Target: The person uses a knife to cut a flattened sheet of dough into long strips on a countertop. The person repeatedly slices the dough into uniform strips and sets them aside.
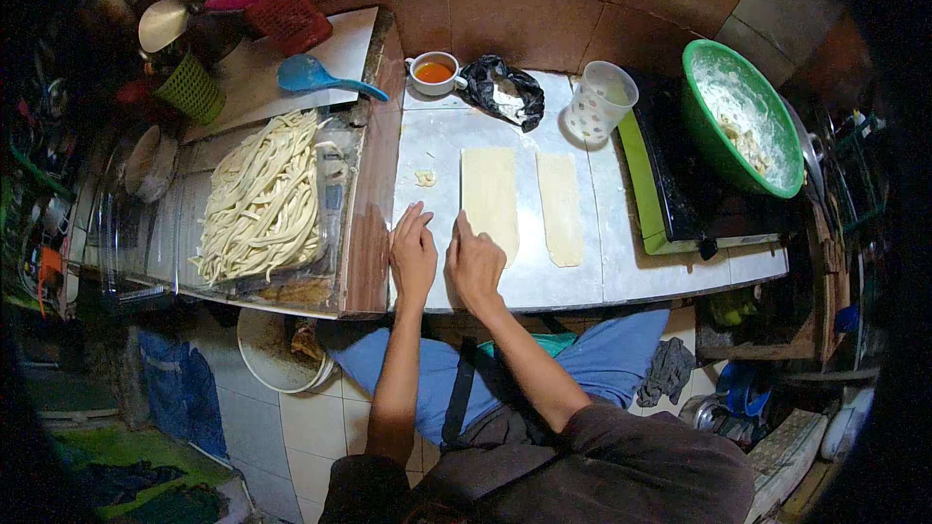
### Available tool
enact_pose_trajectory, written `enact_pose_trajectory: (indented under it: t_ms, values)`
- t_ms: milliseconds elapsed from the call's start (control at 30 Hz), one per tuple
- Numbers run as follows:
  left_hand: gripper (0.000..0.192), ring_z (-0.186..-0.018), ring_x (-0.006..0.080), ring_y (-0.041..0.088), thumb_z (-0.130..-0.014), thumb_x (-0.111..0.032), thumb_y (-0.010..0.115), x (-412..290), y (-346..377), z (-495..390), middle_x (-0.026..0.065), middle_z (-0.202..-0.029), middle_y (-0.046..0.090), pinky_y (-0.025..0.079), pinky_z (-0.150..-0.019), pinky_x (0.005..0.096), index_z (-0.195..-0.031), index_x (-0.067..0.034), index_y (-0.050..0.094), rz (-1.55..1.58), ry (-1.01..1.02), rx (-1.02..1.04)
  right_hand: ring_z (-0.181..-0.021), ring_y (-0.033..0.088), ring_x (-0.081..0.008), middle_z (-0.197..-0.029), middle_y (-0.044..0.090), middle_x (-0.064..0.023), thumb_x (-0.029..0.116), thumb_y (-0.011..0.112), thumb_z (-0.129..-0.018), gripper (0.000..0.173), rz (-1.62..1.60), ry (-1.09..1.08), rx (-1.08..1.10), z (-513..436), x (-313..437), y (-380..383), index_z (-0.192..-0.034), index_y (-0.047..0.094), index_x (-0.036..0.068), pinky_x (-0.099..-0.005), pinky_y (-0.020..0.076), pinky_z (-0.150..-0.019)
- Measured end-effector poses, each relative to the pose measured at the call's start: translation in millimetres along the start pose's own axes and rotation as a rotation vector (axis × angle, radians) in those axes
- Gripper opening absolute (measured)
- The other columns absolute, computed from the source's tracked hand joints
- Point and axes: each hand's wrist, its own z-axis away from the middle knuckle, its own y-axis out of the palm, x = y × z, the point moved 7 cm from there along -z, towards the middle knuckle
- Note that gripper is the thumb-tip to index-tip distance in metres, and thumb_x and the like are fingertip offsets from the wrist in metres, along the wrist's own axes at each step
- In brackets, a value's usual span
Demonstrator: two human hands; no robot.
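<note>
My right hand (477,262) grips a knife (461,185), its forefinger stretched along the top. The thin dark blade lies along the left edge of a flat, pale dough sheet (489,196). To the right, apart from that sheet, is a narrower dough strip (560,207). My left hand (413,251) rests on the tiled counter (437,131) beside the wooden ledge, fingers loosely bent and holding nothing. Small dough scraps (425,177) sit just beyond its fingertips. Left of the ledge, a heap of cut dough strips (266,196) fills a clear plastic tray (333,225).
Along the back stand a cup of orange liquid (435,74), a black plastic bag with white powder (504,94) and a plastic tumbler (600,102). A floury green basin (743,120) rests on a stove (655,189) at right. A blue rice scoop (320,78) lies at upper left.
</note>
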Motion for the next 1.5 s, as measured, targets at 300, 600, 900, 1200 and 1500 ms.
enact_pose_trajectory:
  t_ms: [300, 600, 900, 1200, 1500]
  values:
    - [0.028, -0.142, 0.0351, 0.056, -0.098, -0.001, 0.053, 0, -1, 2, 0.0173, -0.143, 0.067, 0.040, -0.119, 0.0474, -0.118, -0.001, 0.073, 0.011, 0.001, -0.012, -0.063, 0.069, -0.0352, -0.070, 0.068, -0.0188, 0.015, 0.071, -0.092, 0.048, 0.020, -0.050, -0.007, -38, 0, 12, -0.137, 0.065, 0.000, -0.0489, 0.0520, -0.057]
    - [0.030, -0.142, 0.0350, 0.056, -0.099, -0.001, 0.050, 1, -2, 1, 0.0166, -0.143, 0.067, 0.039, -0.120, 0.0475, -0.118, 0.001, 0.073, 0.070, -0.035, -0.002, -0.060, 0.067, -0.0372, -0.066, 0.066, -0.0197, 0.014, 0.071, -0.089, 0.053, -0.021, -0.175, 0.046, -15, 11, 10, -0.139, 0.063, -0.001, -0.0501, 0.0497, -0.055]
    - [0.027, -0.141, 0.0346, 0.057, -0.101, -0.003, 0.053, 0, -1, 1, 0.0159, -0.141, 0.068, 0.040, -0.119, 0.0465, -0.118, 0.000, 0.074, 0.032, 0.017, 0.002, -0.058, 0.066, -0.0347, -0.067, 0.066, -0.0164, 0.017, 0.075, -0.090, 0.062, 0.035, -0.107, 0.174, 55, 0, -18, -0.148, 0.057, 0.004, -0.0510, 0.0501, -0.056]
    - [0.024, -0.140, 0.0343, 0.058, -0.101, -0.004, 0.054, -3, -4, 2, 0.0149, -0.138, 0.071, 0.042, -0.117, 0.0469, -0.116, -0.002, 0.074, 0.025, 0.028, -0.019, -0.053, 0.063, -0.0350, -0.063, 0.065, -0.0172, 0.016, 0.072, -0.093, 0.058, 0.015, -0.047, 0.067, 69, -5, -37, -0.147, 0.058, 0.004, -0.0501, 0.0488, -0.055]
    - [0.023, -0.138, 0.0329, 0.060, -0.101, -0.005, 0.057, -2, -4, 5, 0.0133, -0.136, 0.072, 0.043, -0.116, 0.0462, -0.114, -0.003, 0.075, 0.019, 0.020, -0.029, -0.051, 0.064, -0.0370, -0.061, 0.066, -0.0153, 0.014, 0.073, -0.091, 0.059, -0.024, -0.158, 0.170, 87, 6, -34, -0.147, 0.057, 0.003, -0.0493, 0.0489, -0.055]
